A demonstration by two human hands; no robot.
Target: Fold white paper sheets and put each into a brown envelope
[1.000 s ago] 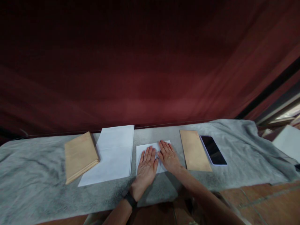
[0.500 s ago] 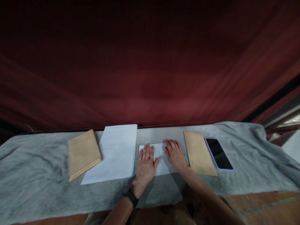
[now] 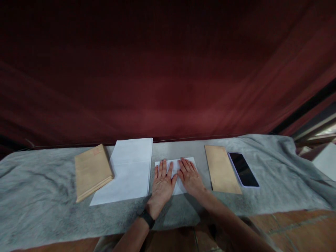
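A small white sheet of paper (image 3: 179, 189), which looks folded, lies on the grey cloth in front of me. My left hand (image 3: 163, 183) rests flat on its left part, fingers spread and pointing away from me. On the paper's middle and right part lies my right hand (image 3: 190, 176), palm down with the fingers stretched out. The two thumbs almost meet over the paper. Much of the sheet is hidden beneath both hands. A dark watch band (image 3: 147, 219) circles my left wrist.
Left of my hands is a stack of larger white sheets (image 3: 132, 171), partly covered by a pile of brown envelopes (image 3: 92, 171). To the right lie a single brown envelope (image 3: 222, 169) and a phone (image 3: 244, 169). Grey cloth (image 3: 283, 175) covers the surface; a red curtain (image 3: 168, 87) hangs behind.
My right hand has slid left across the paper towards my left hand, uncovering the sheet's right edge. My left hand stays in nearly the same place.
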